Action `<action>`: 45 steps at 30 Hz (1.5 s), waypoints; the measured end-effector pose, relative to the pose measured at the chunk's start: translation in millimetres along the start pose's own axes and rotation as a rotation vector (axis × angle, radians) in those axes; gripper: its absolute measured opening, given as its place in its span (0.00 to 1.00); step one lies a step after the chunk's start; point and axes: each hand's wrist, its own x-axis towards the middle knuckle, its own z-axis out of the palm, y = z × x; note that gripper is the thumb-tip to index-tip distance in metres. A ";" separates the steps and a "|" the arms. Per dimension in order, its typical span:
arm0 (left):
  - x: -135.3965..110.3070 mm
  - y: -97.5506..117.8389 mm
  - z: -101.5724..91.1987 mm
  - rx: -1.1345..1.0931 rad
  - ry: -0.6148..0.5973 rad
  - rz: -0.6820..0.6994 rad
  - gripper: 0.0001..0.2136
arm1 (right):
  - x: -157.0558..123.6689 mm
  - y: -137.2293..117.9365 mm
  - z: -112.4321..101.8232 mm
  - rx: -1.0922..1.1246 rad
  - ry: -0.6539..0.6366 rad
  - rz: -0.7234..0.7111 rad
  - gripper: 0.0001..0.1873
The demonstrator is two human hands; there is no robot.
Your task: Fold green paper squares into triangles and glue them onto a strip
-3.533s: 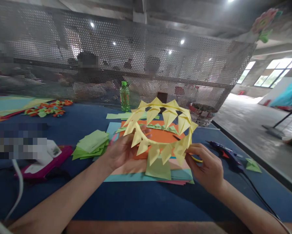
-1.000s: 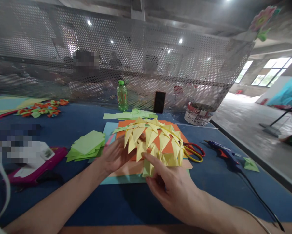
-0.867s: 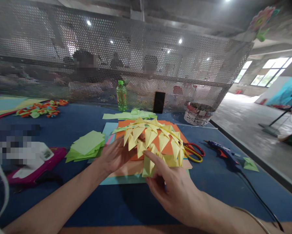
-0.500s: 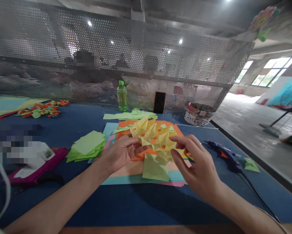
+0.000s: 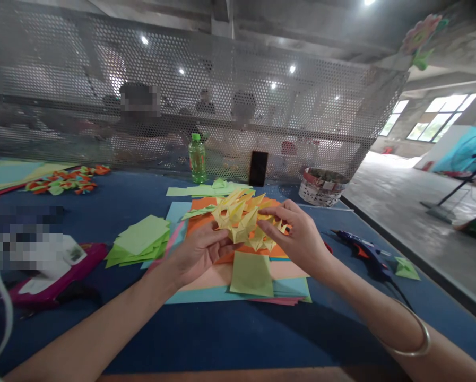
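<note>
"How is the grip set, left to right?"

"By the left hand point(image 5: 200, 249), the left side of the yellow paper ring point(image 5: 241, 228) is gripped, thumb above and fingers curled beneath; by the right hand point(image 5: 299, 231), the ring's right half is reached from above, thumb and forefinger kept slightly apart; whether a paper point is pinched between them cannot be told."

"And how many things are counted, in the same order?"

"One heap of small folded papers point(image 5: 70, 181), toward the far left corner of the tabletop point(image 5: 182, 339), its pieces too overlapped to be counted; one stack of green squares point(image 5: 138, 239); one green bottle point(image 5: 197, 162), stood upright near the far edge; one loose green square point(image 5: 252, 275); one dark slab point(image 5: 258, 168), propped upright at the far edge; one basket point(image 5: 324, 188), toward the far right corner; one glue gun point(image 5: 365, 252) and one folded green piece point(image 5: 406, 268), both near the right edge."

"Which way is the ring turned?"

"It is held over the coloured sheets point(image 5: 289, 269), mid-tabletop; its long axis is laid left to right; its taller points are turned upward, leaning right; some lower tips are aimed at the near edge."
</note>
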 end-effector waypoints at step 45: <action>-8.8 4.0 -0.3 0.043 -0.042 -0.039 0.24 | 3.3 64.3 -80.3 0.004 0.217 0.121 0.07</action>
